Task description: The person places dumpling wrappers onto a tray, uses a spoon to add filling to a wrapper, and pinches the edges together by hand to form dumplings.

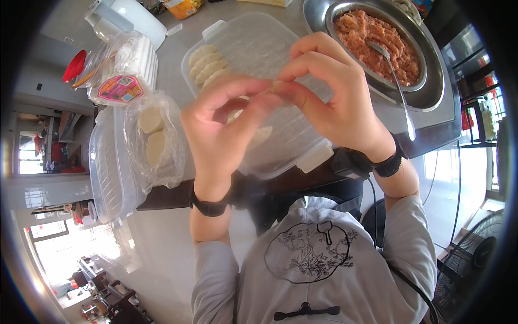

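Observation:
My left hand and my right hand meet above a translucent plastic tray. Thumbs and forefingers of both pinch a small pale piece of dough, mostly covered by the fingertips; its full shape cannot be told. A row of folded dumplings lies at the tray's far left, partly behind my left hand. Another pale dumpling shows on the tray below that hand. Right of the tray, pinkish minced filling fills an oval steel bowl, with a metal spoon resting in it.
Round dough wrappers lie in a clear plastic bag at the left. Beside it a plastic container overhangs the table edge. Behind stand a wrapped white pack and a white jug. A fan stands at the lower right.

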Demonstrator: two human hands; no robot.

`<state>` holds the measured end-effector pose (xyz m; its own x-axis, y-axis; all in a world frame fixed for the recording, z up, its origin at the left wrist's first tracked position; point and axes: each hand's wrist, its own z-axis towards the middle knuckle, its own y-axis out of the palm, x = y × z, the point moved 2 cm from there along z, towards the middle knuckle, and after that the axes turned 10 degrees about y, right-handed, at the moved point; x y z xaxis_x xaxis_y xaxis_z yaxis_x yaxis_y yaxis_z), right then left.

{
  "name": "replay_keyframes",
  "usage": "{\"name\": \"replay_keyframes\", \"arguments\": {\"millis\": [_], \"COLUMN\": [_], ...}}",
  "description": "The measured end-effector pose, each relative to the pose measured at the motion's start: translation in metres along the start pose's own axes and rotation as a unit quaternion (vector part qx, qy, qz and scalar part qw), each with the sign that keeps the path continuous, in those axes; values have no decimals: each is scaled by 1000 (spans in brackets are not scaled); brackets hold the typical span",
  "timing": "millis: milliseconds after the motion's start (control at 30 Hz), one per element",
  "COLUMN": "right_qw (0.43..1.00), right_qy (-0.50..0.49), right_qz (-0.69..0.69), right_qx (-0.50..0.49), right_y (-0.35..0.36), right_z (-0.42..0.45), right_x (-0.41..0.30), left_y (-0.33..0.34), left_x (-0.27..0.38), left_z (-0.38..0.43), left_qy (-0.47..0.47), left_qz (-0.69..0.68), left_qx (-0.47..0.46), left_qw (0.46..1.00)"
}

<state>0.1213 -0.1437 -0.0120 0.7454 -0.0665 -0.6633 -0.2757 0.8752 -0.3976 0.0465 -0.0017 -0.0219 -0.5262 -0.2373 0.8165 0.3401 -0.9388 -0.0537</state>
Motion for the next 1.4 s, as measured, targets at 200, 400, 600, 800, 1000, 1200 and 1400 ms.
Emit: {"name": "replay_keyframes", "arguments": {"millis": [200, 400, 600, 800, 1000, 1200, 1400], "right_qw": [1000, 999, 998, 995, 997, 997, 997], "right_qy": [14, 25, 42, 66, 44, 50, 55], "right_qz": [13, 20, 32, 57, 53, 46, 37], "right_qx": [-12, -17, -26, -47, -43, -29, -28], "right_y": [0, -2, 0, 0, -1, 0, 1], "right_z": [0, 1, 0, 0, 0, 0, -1], "right_x": [1, 2, 3, 6, 2, 3, 1], "left_y": [0, 0, -1, -1, 1, 5, 6], "left_x": [1, 2, 1, -1, -5, -1, 1], "left_z": [-1, -1, -2, -2, -2, -2, -3], "left_qy": [6, 1, 10, -40, -31, 7, 35], "left_qz": [3, 20, 29, -23, 6, 12, 50], "left_qx": [-7, 16, 15, 86, 73, 28, 32], "left_qw": [1000, 1000, 999, 995, 997, 1000, 998]}}
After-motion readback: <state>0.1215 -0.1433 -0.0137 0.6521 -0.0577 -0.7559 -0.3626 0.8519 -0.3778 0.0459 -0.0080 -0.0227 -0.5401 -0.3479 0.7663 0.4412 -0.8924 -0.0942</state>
